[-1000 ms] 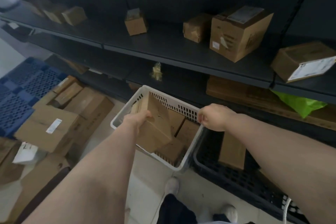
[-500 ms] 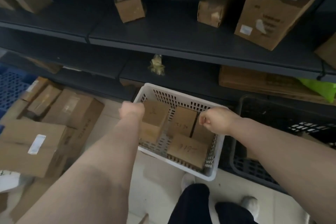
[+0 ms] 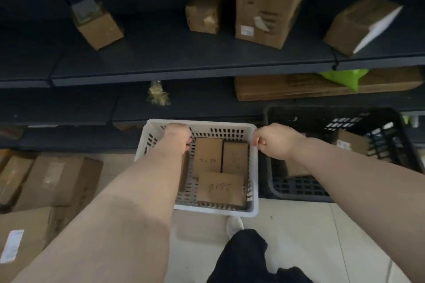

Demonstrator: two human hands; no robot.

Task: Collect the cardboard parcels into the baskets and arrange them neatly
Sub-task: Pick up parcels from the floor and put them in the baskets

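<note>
While the right hand (image 3: pixel 273 142) is steadying the white basket (image 3: pixel 216 212), its fingers curling tightly over the right rim near the far corner, the left hand (image 3: pixel 177 138) is reaching down into the far left corner. Its fingers are curling downward and appear to be pinching the top of an upright parcel (image 3: pixel 184 172). Only a thin brown strip of that parcel is showing past the forearm, so the grip itself is partly a guess.

What matters for the coming move is how that parcel is lying. It is standing on edge directly beneath the left hand, with its long axis running from near to far along the basket's left wall. Two flat parcels (image 3: pixel 208 156) are lying side by side just to its right at the back, their long axes running the same way. A crosswise parcel (image 3: pixel 220 188) is lying in front of them towards the near right. The bare perforated floor is showing only in the near left part, between the left wall and the crosswise parcel.

The gap is therefore sitting on the left hand's own side, and the right hand is working across the basket, well away from it. The placement is probably falling to the left hand alone, either releasing the parcel on edge or tipping it flat towards the near left. More shelf parcels (image 3: pixel 204 10) are waiting above, and a black basket (image 3: pixel 391 122) is standing just to the right.
</note>
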